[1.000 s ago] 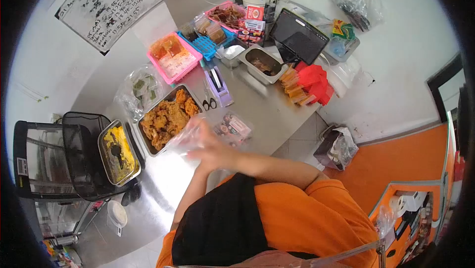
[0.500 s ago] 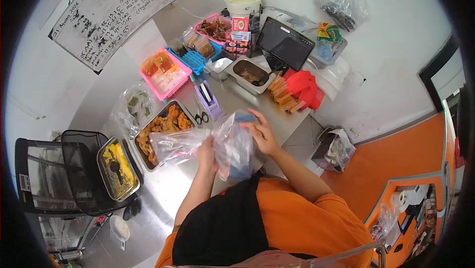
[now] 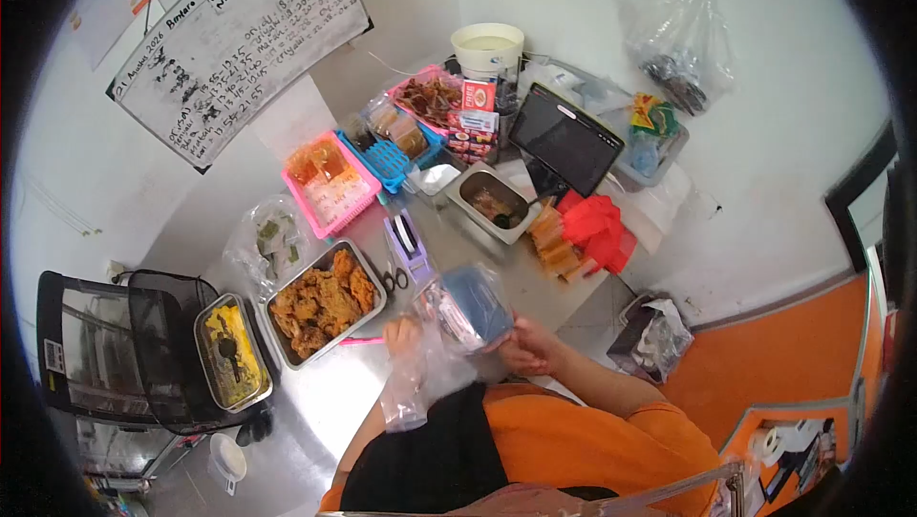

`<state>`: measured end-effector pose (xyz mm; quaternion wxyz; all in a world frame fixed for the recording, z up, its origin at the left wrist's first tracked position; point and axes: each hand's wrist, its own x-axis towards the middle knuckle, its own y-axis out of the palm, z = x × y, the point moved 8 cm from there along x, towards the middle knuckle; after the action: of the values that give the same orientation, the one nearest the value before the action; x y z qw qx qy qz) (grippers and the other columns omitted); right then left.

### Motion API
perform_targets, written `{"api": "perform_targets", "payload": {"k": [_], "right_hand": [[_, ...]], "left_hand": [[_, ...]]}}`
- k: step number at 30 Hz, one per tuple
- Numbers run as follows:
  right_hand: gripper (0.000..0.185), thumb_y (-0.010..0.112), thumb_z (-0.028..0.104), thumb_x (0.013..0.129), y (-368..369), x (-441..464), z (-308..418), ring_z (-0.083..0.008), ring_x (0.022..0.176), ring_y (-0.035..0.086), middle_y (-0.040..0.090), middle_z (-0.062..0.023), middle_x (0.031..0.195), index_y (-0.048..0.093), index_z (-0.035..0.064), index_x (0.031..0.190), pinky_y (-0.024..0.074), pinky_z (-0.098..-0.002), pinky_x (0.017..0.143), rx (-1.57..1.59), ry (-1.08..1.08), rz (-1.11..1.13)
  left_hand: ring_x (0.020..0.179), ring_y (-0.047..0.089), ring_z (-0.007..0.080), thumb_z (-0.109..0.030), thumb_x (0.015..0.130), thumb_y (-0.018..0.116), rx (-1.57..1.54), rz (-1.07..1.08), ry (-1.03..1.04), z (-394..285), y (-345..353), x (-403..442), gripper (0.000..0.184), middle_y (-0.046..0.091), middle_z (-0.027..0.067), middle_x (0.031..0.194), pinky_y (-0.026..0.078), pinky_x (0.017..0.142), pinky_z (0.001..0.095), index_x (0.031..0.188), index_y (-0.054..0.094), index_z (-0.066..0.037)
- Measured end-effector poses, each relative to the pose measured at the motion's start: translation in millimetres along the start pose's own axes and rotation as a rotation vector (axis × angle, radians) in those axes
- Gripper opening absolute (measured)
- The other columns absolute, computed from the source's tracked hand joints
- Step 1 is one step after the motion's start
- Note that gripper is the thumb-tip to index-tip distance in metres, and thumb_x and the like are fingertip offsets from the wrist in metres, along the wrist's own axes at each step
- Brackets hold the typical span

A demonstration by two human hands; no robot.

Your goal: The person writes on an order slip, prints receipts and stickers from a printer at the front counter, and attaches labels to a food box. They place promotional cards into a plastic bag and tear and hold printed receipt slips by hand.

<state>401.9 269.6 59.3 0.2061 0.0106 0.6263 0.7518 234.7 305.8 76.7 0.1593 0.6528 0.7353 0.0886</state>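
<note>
A clear plastic bag (image 3: 413,385) with a blue-grey topped box (image 3: 468,305) inside it is between my hands, close to my body. My left hand (image 3: 403,334) is closed on the gathered bag, whose loose end hangs down over my apron. At the box's right lower corner, my right hand (image 3: 523,345) grips it through the plastic, with some fingers hidden underneath. A steel tray of fried chicken (image 3: 323,305) lies just left of the bag. Scissors (image 3: 394,278) and a purple tape dispenser (image 3: 408,242) are beyond the box.
Scrambled egg fills a tray (image 3: 232,353) at the left. Further back stand a pink basket (image 3: 330,183), a blue basket (image 3: 390,159), a steel pan (image 3: 493,202) and a tablet screen (image 3: 565,140). Sauce sachets (image 3: 559,245) and red packets (image 3: 599,231) lie near the table's right edge.
The bagged box has turned so its top faces up. The bag's loose end has swung from over the chicken toward my body. My right hand has moved down to the box's lower corner.
</note>
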Motion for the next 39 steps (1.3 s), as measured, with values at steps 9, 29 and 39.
{"api": "perform_targets", "payload": {"k": [9, 29, 39], "right_hand": [[0.023, 0.056, 0.023, 0.083, 27, 75, 267, -0.0115, 0.056, 0.058, 0.061, -0.0068, 0.06, 0.063, 0.0011, 0.08, 0.0447, -0.0291, 0.05, -1.639, -0.602, -0.503], [0.024, 0.056, 0.01, 0.071, -156, 213, 425, -0.033, 0.086, 0.061, 0.062, -0.0217, 0.095, 0.064, -0.0021, 0.091, 0.0488, -0.041, 0.076, -2.357, 0.058, -0.808], [0.02, 0.055, 0.013, 0.075, -34, 140, 404, -0.0303, 0.082, 0.062, 0.063, -0.0193, 0.084, 0.063, 0.0023, 0.09, 0.0497, -0.0446, 0.07, -2.489, -0.422, -1.177]], "left_hand": [[0.089, 0.058, 0.027, -0.023, 0.088, 0.048, 0.896, 0.155, 0.09, 36, -18, 19, 0.03, 0.055, 0.0151, 0.105, 0.048, 0.07, 0.0387, 0.108, 0.057, -0.003], [0.097, 0.056, 0.0285, -0.022, 0.087, 0.051, 1.016, 0.382, 0.04, 84, 8, 57, 0.031, 0.046, 0.0184, 0.122, 0.049, 0.071, 0.0371, 0.115, 0.054, -0.008], [0.087, 0.062, 0.027, -0.027, 0.081, 0.061, 1.052, 0.249, -0.129, 120, -52, 51, 0.031, 0.06, 0.0185, 0.099, 0.05, 0.065, 0.0359, 0.103, 0.061, -0.005]]}}
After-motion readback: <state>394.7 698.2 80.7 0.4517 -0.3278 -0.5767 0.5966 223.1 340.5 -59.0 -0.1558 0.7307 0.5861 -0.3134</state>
